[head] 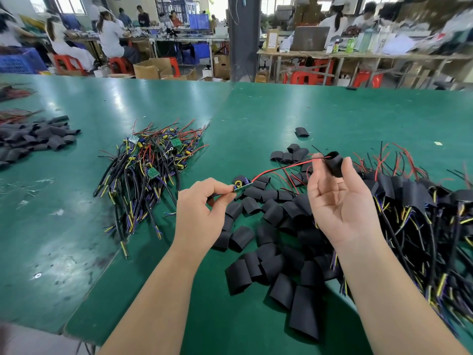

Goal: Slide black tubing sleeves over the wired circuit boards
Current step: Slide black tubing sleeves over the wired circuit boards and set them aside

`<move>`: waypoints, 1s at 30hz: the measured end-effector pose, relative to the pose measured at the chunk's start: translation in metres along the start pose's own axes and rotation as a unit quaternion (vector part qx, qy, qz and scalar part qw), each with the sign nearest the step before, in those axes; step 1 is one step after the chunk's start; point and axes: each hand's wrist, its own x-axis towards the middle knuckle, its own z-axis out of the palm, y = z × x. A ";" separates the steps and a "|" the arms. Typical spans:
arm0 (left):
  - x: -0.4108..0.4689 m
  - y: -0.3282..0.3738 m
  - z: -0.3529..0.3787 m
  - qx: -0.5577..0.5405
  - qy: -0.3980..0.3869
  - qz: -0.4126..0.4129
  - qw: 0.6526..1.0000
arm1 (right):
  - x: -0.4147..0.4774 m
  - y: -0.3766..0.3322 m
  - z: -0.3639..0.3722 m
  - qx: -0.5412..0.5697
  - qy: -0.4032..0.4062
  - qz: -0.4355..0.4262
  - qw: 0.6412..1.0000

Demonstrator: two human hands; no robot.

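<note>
Green bench (281, 111) — left hand (199, 213) pinches board (242, 187); right hand (340, 201), seemingly, sleeve (334, 163).

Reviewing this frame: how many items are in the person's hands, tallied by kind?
Small green circuit board with red and black wires, pinched in the left hand: 1
Short black tubing sleeve, pinched in the right hand: 1
Total: 2

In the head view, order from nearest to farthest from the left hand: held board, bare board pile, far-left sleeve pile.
1. Held board, at the fingertips of the left hand.
2. Bare board pile, to the left and farther back.
3. Far-left sleeve pile, beyond that pile.
</note>
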 end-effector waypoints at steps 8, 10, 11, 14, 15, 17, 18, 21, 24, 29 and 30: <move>-0.001 -0.001 0.001 0.013 -0.014 0.006 1.000 | 0.002 -0.002 -0.004 -0.099 -0.035 -0.036 0.994; -0.002 -0.001 0.002 0.018 -0.021 0.012 1.000 | 0.003 -0.001 -0.005 -0.128 -0.027 -0.043 0.990; -0.002 -0.001 0.002 0.020 -0.025 0.015 0.999 | 0.002 -0.001 -0.005 -0.140 -0.023 -0.042 0.989; -0.003 -0.001 0.003 0.022 -0.029 0.021 0.999 | 0.003 0.001 -0.003 -0.150 -0.021 -0.027 0.988; -0.003 -0.001 0.003 0.023 -0.029 0.021 0.999 | 0.003 0.003 -0.003 -0.153 -0.023 -0.021 0.988; -0.003 -0.001 0.004 0.024 -0.027 0.021 0.999 | 0.001 0.009 -0.001 -0.170 -0.027 -0.007 0.985; -0.003 -0.001 0.004 0.026 -0.026 0.022 0.999 | 0.000 0.013 -0.001 -0.181 -0.034 0.002 0.983; -0.005 0.002 0.006 0.030 -0.018 0.035 0.999 | -0.006 0.031 -0.001 -0.225 -0.064 0.033 0.972; -0.006 0.007 0.009 0.024 -0.012 0.042 0.999 | -0.010 0.043 -0.001 -0.270 -0.075 0.036 0.959; -0.006 0.008 0.010 0.024 -0.003 0.057 0.998 | -0.012 0.042 0.002 -0.300 -0.052 0.006 0.952; -0.006 0.008 0.009 0.030 0.000 0.060 0.998 | -0.012 0.041 0.002 -0.303 -0.050 0.005 0.952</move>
